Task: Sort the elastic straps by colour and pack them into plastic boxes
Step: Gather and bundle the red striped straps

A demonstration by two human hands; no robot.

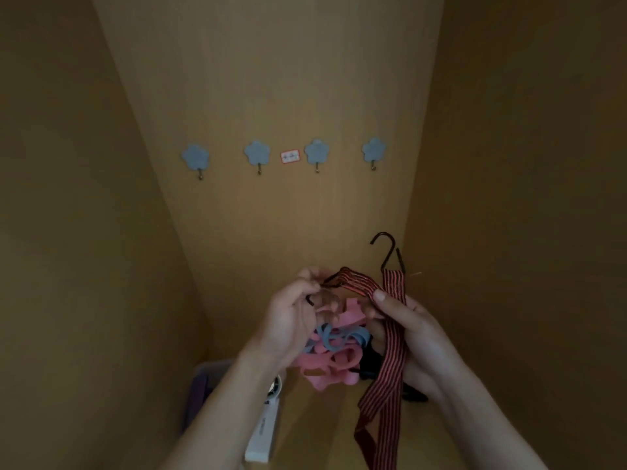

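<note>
Legible text: none recorded. Item 1: label (290, 156), small, white with a red border, stuck on the back wall (271, 79) between the second and third flower hooks (257, 153); dark marks ran across its middle, too small and blurred to read. Item 2: white device (264, 435), lying at lower left; a short line of grey print ran along its side, likewise unreadable. No brand, number or sign could be made out.

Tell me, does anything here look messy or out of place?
Yes. The pink and blue flat elastic straps lie tangled in one heap on the wooden shelf, colours mixed. A white handheld fan lies beside them, though it is no strap.
</note>
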